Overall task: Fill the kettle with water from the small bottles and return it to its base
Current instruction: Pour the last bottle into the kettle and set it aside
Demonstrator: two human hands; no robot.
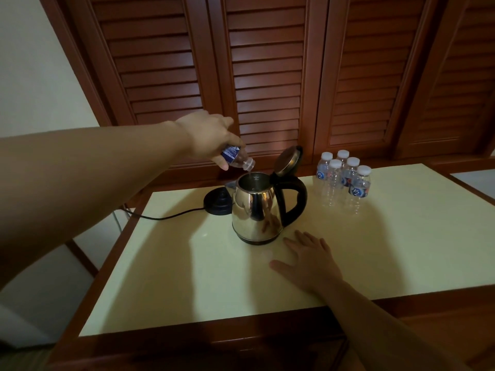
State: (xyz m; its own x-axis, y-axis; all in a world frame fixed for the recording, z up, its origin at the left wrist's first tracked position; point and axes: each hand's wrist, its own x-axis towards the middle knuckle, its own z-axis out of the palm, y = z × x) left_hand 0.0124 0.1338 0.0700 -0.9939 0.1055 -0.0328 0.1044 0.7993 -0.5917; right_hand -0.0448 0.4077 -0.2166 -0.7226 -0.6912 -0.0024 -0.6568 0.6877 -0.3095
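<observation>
Right hand [308, 259] flat beside kettle [257, 210]; left hand [211, 137] tips bottle [238, 158] above.

left hand [211, 137] tips bottle [238, 158] over open kettle [257, 207] | right hand [308, 257] flat on table [187, 277]

One kettle [257, 210] stands at the table's centre, with one lid [288, 160] on it at its 1 o'clock. One black base [217, 201] sits at the kettle's 10 o'clock, with one cord [166, 216] running off toward 9 o'clock. Five capped bottles [344, 180] cluster at the kettle's 2 o'clock; a sixth bottle [238, 158], uncapped, is at 12 o'clock. Two hands show: the left hand [209, 137] at 11 o'clock, the right hand [310, 259] at 5 o'clock. One table [401, 250].
</observation>
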